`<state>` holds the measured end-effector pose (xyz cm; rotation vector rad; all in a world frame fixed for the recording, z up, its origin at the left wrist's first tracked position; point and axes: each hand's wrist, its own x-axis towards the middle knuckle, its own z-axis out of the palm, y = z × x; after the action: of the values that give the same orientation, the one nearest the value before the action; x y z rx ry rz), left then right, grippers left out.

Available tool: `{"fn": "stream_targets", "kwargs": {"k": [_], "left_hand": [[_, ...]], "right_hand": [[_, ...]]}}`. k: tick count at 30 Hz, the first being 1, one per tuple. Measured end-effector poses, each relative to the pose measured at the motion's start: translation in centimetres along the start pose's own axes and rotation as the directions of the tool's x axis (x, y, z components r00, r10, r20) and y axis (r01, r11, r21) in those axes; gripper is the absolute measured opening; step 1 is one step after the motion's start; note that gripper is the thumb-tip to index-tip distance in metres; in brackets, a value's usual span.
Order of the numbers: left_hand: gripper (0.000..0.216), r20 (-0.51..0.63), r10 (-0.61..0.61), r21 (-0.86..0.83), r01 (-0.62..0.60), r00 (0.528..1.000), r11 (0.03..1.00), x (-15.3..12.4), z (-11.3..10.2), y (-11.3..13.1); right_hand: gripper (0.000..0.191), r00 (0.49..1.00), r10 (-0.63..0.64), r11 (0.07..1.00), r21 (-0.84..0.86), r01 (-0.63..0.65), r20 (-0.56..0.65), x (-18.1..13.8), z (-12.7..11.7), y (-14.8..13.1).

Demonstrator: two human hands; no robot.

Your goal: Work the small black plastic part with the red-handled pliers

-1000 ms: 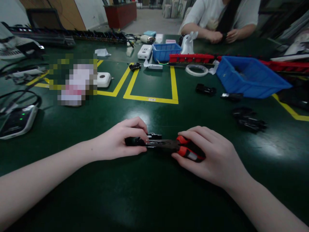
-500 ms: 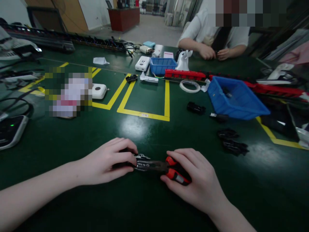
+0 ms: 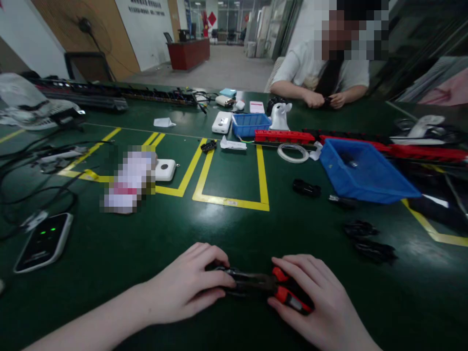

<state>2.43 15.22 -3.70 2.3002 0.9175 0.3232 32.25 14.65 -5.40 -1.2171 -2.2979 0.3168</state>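
My left hand rests low on the green table, fingers curled around a small black part that sits in the jaws of pliers. My right hand is closed around the red and black handles of the pliers, which lie level just above the table between both hands. Most of the black part is hidden under my left fingers.
A blue bin stands at the right with loose black parts in front of it. Yellow tape squares, a tape roll, a small blue tray and white devices lie beyond. A person sits across. Cables and a device lie left.
The view has tilted up, so my hands now sit lower in the picture. My left fingers have closed further over the black part; the pliers stay gripped.
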Motion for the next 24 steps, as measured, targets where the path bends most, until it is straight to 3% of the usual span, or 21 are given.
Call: {"fn": "stream_targets", "kwargs": {"k": [10,24], "left_hand": [[0.021,-0.029,0.033,0.030,-0.033,0.999,0.999,0.0,0.1,-0.2],[0.023,-0.092,0.104,0.104,-0.094,0.990,0.990,-0.2,0.8,0.4]], "right_hand": [[0.048,0.997,-0.070,0.996,-0.055,0.069,-0.026,-0.2,0.5,0.2],[0.037,0.988,0.153,0.986,-0.069,-0.152,0.017,0.5,-0.1,-1.4]]}}
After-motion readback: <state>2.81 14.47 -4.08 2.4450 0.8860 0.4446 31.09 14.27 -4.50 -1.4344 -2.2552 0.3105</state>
